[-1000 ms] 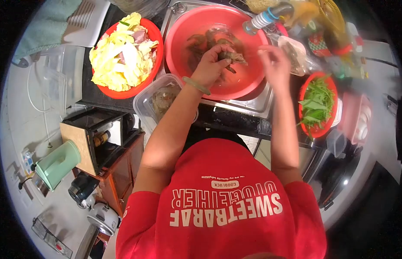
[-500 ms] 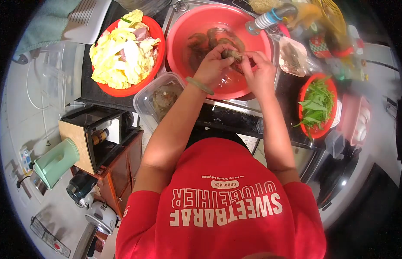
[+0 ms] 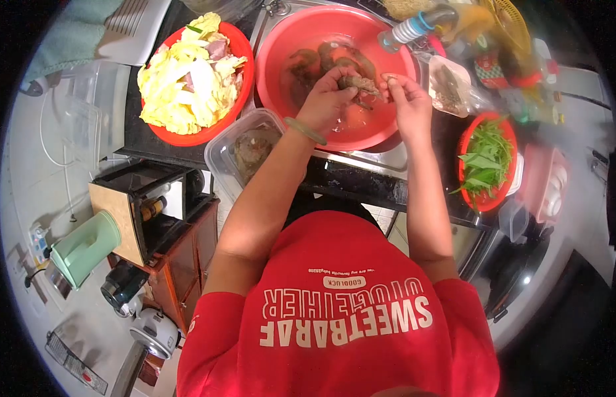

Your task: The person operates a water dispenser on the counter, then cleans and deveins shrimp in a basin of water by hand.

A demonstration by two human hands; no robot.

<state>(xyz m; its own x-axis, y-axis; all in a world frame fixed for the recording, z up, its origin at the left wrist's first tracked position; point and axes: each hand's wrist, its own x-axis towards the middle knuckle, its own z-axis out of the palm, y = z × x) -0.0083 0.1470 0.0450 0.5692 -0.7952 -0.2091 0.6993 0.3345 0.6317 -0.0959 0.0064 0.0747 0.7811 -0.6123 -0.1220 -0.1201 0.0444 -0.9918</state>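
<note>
Over a pink-red basin (image 3: 271, 63) of water, my left hand (image 3: 324, 102) grips a greyish-brown shrimp (image 3: 361, 85), its front end pointing right. A bangle circles that wrist. My right hand (image 3: 412, 102) is closed in a pinch at the basin's right rim, apart from the shrimp; anything between its fingertips is too small to make out. Several more shrimps (image 3: 305, 65) lie in the water. Beside my left forearm, a clear plastic container (image 3: 219, 152) holds a greyish-brown mass (image 3: 254, 153) that looks like shrimp.
A red bowl (image 3: 169, 137) heaped with yellow-green cabbage leaves (image 3: 182, 89) stands left. At right are a white tray (image 3: 448, 86) with greyish pieces, a red basket (image 3: 461, 175) of green leaves (image 3: 485, 159) and several bottles. A faucet (image 3: 404, 34) reaches over the basin's upper right rim.
My right hand has moved right, away from the shrimp, to the basin's rim. My left hand keeps hold of the shrimp, which now shows more fully.
</note>
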